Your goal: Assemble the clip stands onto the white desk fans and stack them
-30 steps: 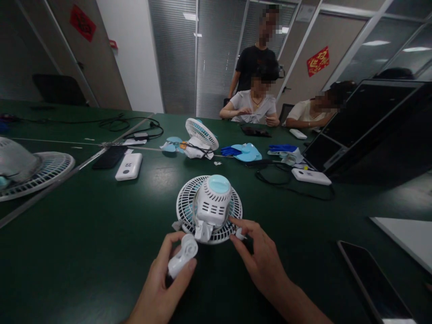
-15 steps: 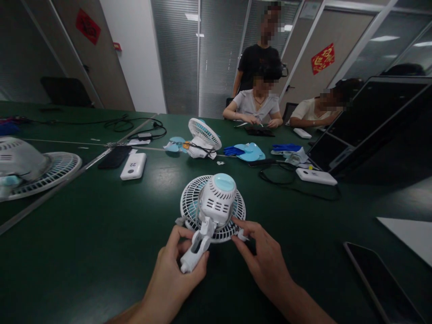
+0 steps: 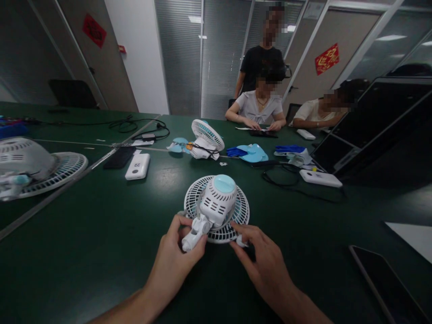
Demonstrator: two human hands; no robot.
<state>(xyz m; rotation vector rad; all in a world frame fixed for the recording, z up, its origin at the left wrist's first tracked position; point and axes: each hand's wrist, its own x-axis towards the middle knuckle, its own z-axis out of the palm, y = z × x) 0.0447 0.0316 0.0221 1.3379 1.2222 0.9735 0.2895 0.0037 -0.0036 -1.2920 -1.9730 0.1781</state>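
A white and light-blue electric fan (image 3: 220, 202) lies face down on the green table, its motor housing on top and its round grille beneath. My left hand (image 3: 178, 256) is closed around the fan's white jointed neck (image 3: 193, 236), which slants toward me to the lower left. At the near right edge of the grille, my right hand (image 3: 265, 252) pinches a small white tab (image 3: 241, 241). My fingers partly cover the tab, so I cannot tell its exact kind. A similar tab at the grille's left edge is partly behind my left hand.
Another fan (image 3: 33, 166) lies at the left, and a third (image 3: 206, 139) rests tilted farther back. Power banks (image 3: 137, 167), light-blue fan blades (image 3: 253, 153), gloves (image 3: 293, 153) and cables lie around. A phone (image 3: 384, 279) is at right. Other people are across the table.
The fan's neck has tilted up and closer to the motor housing, and my left hand has risen with it. My right hand keeps its pinch at the grille's edge. The view has shifted slightly.
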